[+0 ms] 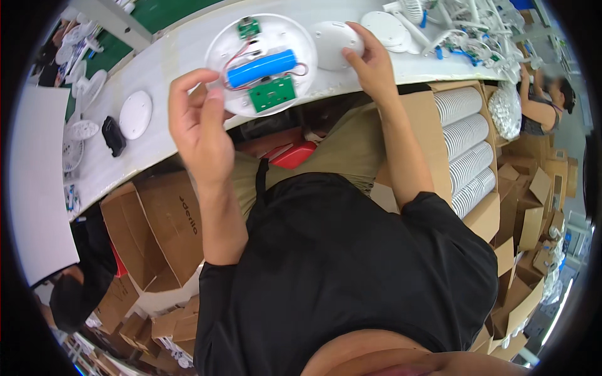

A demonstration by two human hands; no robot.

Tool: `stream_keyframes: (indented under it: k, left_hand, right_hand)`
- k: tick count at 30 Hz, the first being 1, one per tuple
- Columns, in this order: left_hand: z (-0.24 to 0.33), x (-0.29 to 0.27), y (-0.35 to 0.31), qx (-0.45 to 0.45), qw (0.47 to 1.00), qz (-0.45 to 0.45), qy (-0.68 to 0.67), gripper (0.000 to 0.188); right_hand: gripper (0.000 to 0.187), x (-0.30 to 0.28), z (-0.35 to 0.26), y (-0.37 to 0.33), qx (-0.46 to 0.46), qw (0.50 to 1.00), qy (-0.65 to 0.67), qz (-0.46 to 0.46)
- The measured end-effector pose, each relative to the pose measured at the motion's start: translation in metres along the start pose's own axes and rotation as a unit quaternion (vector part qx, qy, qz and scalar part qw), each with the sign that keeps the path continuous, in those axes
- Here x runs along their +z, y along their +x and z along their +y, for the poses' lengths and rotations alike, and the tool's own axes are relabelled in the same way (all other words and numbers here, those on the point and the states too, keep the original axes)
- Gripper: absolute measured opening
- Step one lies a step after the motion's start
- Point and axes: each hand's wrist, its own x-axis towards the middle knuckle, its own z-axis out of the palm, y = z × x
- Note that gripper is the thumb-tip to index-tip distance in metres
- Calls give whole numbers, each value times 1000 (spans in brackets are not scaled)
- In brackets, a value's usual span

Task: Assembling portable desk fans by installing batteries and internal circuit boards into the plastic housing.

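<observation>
My left hand [202, 122] pinches the left rim of a white round base [300, 39], its open side facing up. Inside that base lie a blue cylindrical battery [262, 67], a green circuit board [272, 94] and a smaller green board [249, 27], with thin red and dark wires. Just right of it, my right hand [375, 66] grips a white round cover [332, 45], thumb on the face and fingers at the far edge. The base sticks out past the front edge of the white table [172, 59].
Another white disc [136, 115] and a black part [113, 136] lie on the left. More white discs [384, 30] and fan parts [464, 37] crowd the far right. Below the table stand a carton of stacked white ribbed parts [465, 128] and an open carton [153, 232]. Another person [544, 103] is at right.
</observation>
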Motion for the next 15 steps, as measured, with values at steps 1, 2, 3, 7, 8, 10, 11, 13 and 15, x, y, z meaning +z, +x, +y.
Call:
stream_keyframes:
  k: [1, 2, 3, 7, 8, 10, 11, 13, 15]
  left_hand:
    - [-1, 5, 0, 0, 1000, 8, 4, 19]
    - [-3, 10, -1, 11, 1000, -2, 9, 18]
    - [-4, 13, -2, 23, 1000, -12, 13, 18]
    - [0, 20, -4, 29, 999, -15, 37, 18]
    - [1, 21, -4, 31, 998, -18, 44, 17]
    - [4, 26, -6, 32, 998, -16, 51, 17]
    - [5, 29, -6, 35, 998, -17, 57, 17]
    - [6, 32, -7, 41, 997, -18, 70, 17]
    - [4, 32, -6, 49, 996, -19, 68, 17]
  right_hand:
    - [49, -6, -1, -1, -6, 1000, 16, -4]
    - [50, -11, -3, -2, -12, 999, 33, -8]
    - [51, -13, -6, -3, -17, 999, 49, -12]
    - [49, -22, -34, -9, 18, 995, 91, 23]
    - [48, -24, -37, -11, 30, 993, 103, 37]
    - [48, -27, -38, -13, 34, 994, 101, 28]
    - [48, -28, -38, -14, 37, 994, 99, 21]
    - [48, -31, -38, -16, 42, 995, 95, 7]
    - [48, -33, -38, -20, 46, 993, 107, 5]
